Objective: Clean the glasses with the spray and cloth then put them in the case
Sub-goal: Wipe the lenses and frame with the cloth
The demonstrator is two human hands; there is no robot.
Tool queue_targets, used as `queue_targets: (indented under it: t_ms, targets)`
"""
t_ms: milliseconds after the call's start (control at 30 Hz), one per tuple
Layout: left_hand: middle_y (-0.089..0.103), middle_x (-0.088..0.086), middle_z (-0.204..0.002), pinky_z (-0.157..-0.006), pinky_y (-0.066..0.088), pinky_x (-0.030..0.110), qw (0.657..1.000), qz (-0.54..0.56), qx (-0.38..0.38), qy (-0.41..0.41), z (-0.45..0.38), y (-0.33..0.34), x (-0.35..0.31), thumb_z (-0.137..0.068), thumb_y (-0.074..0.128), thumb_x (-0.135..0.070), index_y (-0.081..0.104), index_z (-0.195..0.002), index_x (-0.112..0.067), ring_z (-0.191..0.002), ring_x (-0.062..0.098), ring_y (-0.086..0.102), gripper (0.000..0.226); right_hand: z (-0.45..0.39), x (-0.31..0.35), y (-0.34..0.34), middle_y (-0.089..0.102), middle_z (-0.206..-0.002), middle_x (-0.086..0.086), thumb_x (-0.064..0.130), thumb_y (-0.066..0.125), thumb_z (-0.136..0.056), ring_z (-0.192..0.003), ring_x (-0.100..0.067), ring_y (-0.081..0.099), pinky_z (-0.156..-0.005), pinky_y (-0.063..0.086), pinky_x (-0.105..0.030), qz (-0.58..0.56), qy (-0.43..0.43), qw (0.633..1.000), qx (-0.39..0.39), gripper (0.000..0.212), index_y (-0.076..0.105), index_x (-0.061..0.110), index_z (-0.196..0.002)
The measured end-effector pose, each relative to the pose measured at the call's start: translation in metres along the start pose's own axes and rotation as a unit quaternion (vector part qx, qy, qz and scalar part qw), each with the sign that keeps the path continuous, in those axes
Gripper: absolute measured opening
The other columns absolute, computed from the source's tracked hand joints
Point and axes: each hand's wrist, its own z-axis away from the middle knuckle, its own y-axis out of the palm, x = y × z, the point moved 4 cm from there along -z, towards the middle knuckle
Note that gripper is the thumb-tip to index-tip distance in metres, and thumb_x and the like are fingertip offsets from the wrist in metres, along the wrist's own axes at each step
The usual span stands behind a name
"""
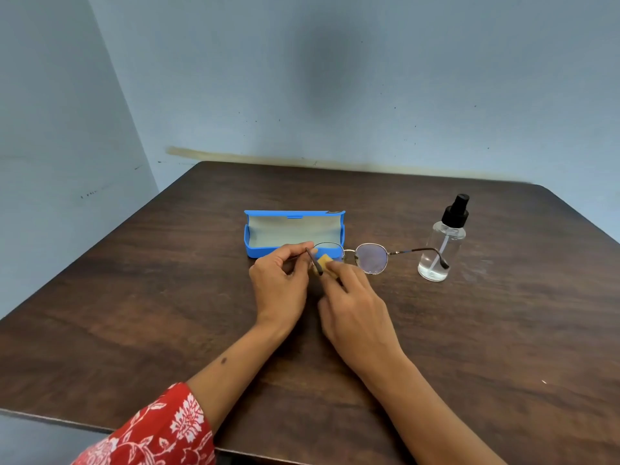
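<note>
While gripped at one temple by the left hand (280,280), glasses (370,258) held just above the table (134,297), temples unfolded. Right hand (355,303) pinching a yellow cloth (326,263) against the left lens. At 12 o'clock beyond the hands, blue case (258,251) lying open. At 2 o'clock, spray bottle (442,243) standing upright.
</note>
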Motion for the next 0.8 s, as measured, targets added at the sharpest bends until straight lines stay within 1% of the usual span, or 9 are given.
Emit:
queue_targets:
  t_ms: [67,167,233,367,500,600,667,733,800]
  targets:
    - [0.073,-0.002,-0.086,-0.076,0.055,0.019,1.0,-0.003,0.001,0.009,0.0,0.0,-0.001,-0.082,0.067,-0.002,0.073,-0.093,-0.015,-0.079,0.005,0.069,0.018,0.001,0.002,0.001,0.065,-0.098,-0.009,0.01,0.04,-0.077,-0.089,-0.02,0.054,-0.061,0.053,-0.025,-0.003,-0.013,1.0,-0.004,0.038,0.068,0.0,-0.101]
    - [0.072,-0.006,-0.087,-0.078,0.053,0.016,1.0,-0.013,0.003,0.021,0.002,0.001,-0.003,-0.082,0.068,-0.002,0.073,-0.095,-0.013,-0.081,0.002,0.068,0.018,-0.001,-0.005,-0.003,0.065,-0.101,-0.011,0.01,0.041,-0.078,-0.095,-0.018,0.049,-0.068,0.051,-0.024,0.008,0.026,0.999,-0.029,0.039,0.068,-0.001,-0.104]
    - [0.073,-0.005,-0.088,-0.08,0.053,0.018,1.0,-0.013,0.006,0.021,0.002,0.001,-0.003,-0.082,0.067,-0.001,0.073,-0.096,-0.012,-0.083,0.003,0.069,0.018,-0.001,-0.004,-0.003,0.065,-0.102,-0.012,0.01,0.04,-0.078,-0.097,-0.018,0.049,-0.071,0.051,-0.023,0.01,0.025,0.999,-0.036,0.041,0.067,-0.002,-0.106]
    - [0.073,0.0,-0.09,-0.082,0.054,0.022,1.0,-0.007,0.007,0.019,0.002,0.0,-0.002,-0.082,0.067,-0.001,0.073,-0.096,-0.009,-0.085,0.007,0.07,0.017,0.0,0.001,0.0,0.065,-0.104,-0.011,0.01,0.04,-0.077,-0.098,-0.019,0.05,-0.07,0.052,-0.023,-0.001,-0.011,1.0,-0.023,0.045,0.065,-0.002,-0.111]
    - [0.072,-0.001,-0.093,-0.081,0.052,0.013,0.999,-0.012,0.015,0.039,0.005,0.0,-0.008,-0.082,0.067,0.001,0.072,-0.1,-0.007,-0.086,0.003,0.068,0.02,-0.003,-0.005,-0.002,0.064,-0.106,-0.014,0.006,0.042,-0.078,-0.099,-0.021,0.051,-0.066,0.055,-0.027,0.035,0.017,0.998,-0.047,0.039,0.066,-0.003,-0.108]
    - [0.072,-0.001,-0.093,-0.082,0.053,0.016,0.999,-0.012,0.015,0.04,0.004,0.0,-0.007,-0.082,0.067,-0.001,0.072,-0.098,-0.008,-0.086,0.004,0.069,0.018,-0.001,0.0,0.001,0.065,-0.107,-0.014,0.005,0.039,-0.08,-0.096,-0.024,0.058,-0.074,0.055,-0.027,0.031,-0.017,0.999,-0.042,0.042,0.064,-0.004,-0.113]
    - [0.072,-0.001,-0.092,-0.08,0.053,0.015,0.999,-0.007,0.015,0.04,0.005,0.0,-0.008,-0.082,0.067,-0.001,0.072,-0.098,-0.008,-0.084,0.002,0.069,0.018,-0.002,0.001,0.0,0.065,-0.107,-0.013,0.004,0.04,-0.082,-0.095,-0.025,0.061,-0.078,0.054,-0.027,0.036,-0.033,0.998,-0.044,0.041,0.064,-0.004,-0.114]
    - [0.072,-0.003,-0.091,-0.079,0.051,0.011,0.999,-0.006,0.019,0.047,0.007,0.001,-0.011,-0.082,0.067,0.001,0.072,-0.098,-0.007,-0.083,-0.001,0.068,0.019,-0.004,-0.003,-0.003,0.065,-0.106,-0.014,0.002,0.043,-0.083,-0.096,-0.026,0.062,-0.078,0.055,-0.029,0.056,-0.021,0.997,-0.058,0.036,0.065,-0.005,-0.111]
    - [0.07,-0.005,-0.091,-0.08,0.05,0.01,0.998,-0.011,0.028,0.058,0.008,0.002,-0.013,-0.082,0.066,0.004,0.071,-0.099,-0.006,-0.085,-0.004,0.067,0.02,-0.007,-0.007,-0.007,0.065,-0.105,-0.017,-0.001,0.043,-0.082,-0.098,-0.029,0.063,-0.079,0.055,-0.032,0.077,-0.003,0.994,-0.072,0.035,0.065,-0.006,-0.108]
